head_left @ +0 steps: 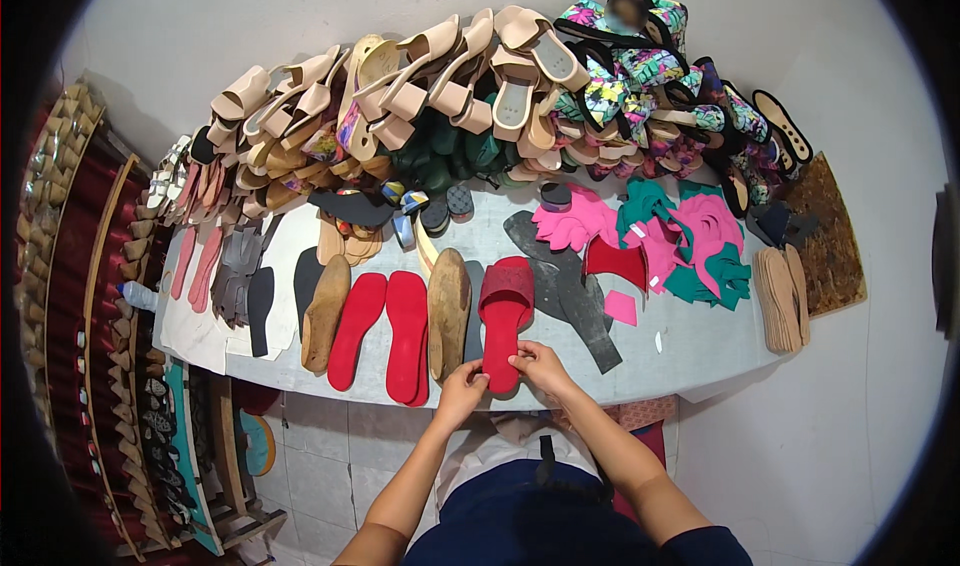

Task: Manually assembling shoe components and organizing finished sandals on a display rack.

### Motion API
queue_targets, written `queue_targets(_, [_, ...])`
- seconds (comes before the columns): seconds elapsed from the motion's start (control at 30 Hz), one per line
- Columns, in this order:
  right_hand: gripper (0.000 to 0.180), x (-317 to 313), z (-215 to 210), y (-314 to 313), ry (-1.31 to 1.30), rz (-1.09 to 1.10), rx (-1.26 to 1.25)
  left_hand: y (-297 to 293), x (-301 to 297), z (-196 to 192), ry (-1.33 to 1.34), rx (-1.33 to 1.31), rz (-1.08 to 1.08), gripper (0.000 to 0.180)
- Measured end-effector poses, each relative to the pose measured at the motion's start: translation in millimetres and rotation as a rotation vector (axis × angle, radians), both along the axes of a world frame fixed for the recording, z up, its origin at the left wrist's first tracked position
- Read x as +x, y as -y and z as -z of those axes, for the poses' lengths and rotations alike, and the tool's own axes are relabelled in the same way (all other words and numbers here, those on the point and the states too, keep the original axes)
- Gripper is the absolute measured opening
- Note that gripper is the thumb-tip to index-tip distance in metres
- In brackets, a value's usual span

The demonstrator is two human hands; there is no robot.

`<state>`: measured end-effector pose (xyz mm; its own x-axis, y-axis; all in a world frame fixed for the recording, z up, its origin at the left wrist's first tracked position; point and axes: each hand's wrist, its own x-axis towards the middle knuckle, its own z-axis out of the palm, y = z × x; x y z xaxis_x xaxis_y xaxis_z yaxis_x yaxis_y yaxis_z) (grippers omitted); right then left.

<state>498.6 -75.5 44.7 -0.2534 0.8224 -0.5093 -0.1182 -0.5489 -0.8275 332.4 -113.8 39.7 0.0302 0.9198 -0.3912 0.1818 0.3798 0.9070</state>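
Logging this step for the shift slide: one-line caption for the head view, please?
Both hands, left hand and right hand, grip the heel of a red slide sandal on a shoe-strewn worktable.

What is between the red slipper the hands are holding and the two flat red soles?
A wooden shoe last stands between the red slipper and the two red soles, seen in the head view.

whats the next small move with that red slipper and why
Probably press the heel end flat. Both hands, left hand and right hand, pinch the near end of the red slipper, which lies toe-away on the table between a wooden last and a dark sole sheet.
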Motion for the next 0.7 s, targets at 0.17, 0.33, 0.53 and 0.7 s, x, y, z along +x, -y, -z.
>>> queue_targets(0.17, [0.029, 3, -3, -5, -0.003, -0.04, 0.032, -2, 4, -6, 0.039, 0.005, -0.024, 0.031])
queue_targets(0.33, [0.029, 1, 5, -12, 0.06, -0.058, 0.132, -10, 6, -5, -0.006, 0.029, -0.028, 0.032])
queue_targets(0.53, [0.026, 0, 11, -5, 0.214, -0.074, 0.178, -10, 5, -16, 0.042, -0.02, -0.079, 0.034])
queue_targets(0.7, [0.031, -11, 19, -5, 0.509, -0.003, 0.32, -14, 0, -8, -0.035, -0.006, 0.046, 0.036])
